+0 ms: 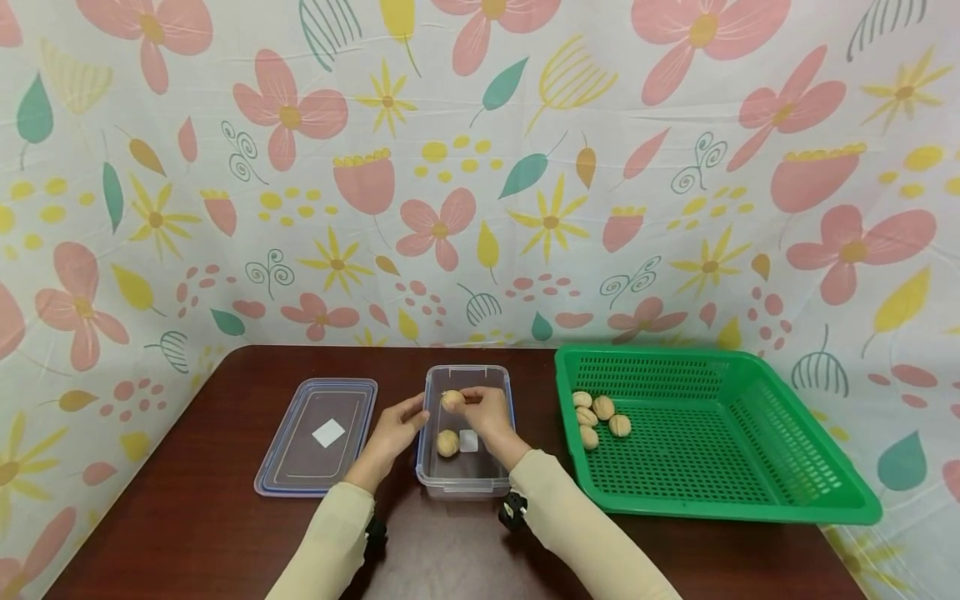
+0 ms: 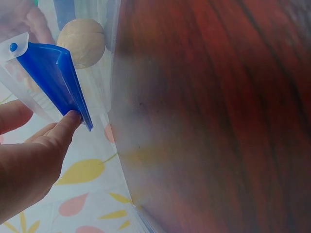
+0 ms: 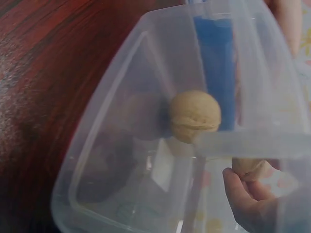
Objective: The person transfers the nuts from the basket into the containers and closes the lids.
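The right hand (image 1: 483,410) is pinching a walnut (image 1: 452,401) (likely light, hard; grip its sides); the loose-fingered left hand (image 1: 393,432) is touching the blue latch (image 2: 48,75) beside it.

On the surface (image 1: 187,500), the container (image 1: 461,486) stands between the lid (image 1: 315,458), left, and the basket (image 1: 697,450), right; 1 walnut (image 1: 447,443) lies inside the container, 5 walnuts (image 1: 603,407) in the basket.

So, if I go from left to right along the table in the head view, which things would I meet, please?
Lid → left hand → clear plastic box → green basket.
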`<act>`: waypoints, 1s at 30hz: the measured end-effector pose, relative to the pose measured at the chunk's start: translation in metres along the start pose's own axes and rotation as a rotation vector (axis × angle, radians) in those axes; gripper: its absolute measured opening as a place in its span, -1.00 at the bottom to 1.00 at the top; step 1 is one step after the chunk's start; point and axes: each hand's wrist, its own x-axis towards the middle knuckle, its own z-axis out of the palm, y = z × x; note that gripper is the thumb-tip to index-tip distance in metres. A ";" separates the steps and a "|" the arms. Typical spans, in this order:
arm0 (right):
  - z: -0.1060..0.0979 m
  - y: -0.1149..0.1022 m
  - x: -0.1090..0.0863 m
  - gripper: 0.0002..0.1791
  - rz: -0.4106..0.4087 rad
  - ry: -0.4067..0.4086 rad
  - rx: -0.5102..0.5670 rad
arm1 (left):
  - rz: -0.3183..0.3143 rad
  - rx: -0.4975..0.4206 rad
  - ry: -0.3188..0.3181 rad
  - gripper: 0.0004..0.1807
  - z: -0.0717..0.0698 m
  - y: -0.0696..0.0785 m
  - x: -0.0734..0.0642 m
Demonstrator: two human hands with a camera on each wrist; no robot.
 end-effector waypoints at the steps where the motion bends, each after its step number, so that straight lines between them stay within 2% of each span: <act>1: 0.001 0.002 0.001 -0.67 -0.005 0.003 -0.007 | 0.004 0.001 0.000 -0.54 0.000 0.000 0.000; 14: 0.006 0.018 0.010 -0.66 -0.028 0.016 -0.070 | 0.003 -0.016 -0.005 -0.53 0.000 -0.001 -0.001; 22: 0.008 0.021 0.014 -0.63 -0.001 -0.030 -0.094 | 0.014 -0.021 -0.003 -0.54 0.000 0.000 -0.001; 30: 0.005 0.022 0.014 -0.61 0.004 -0.041 -0.120 | 0.012 -0.015 0.003 -0.54 0.000 -0.001 -0.001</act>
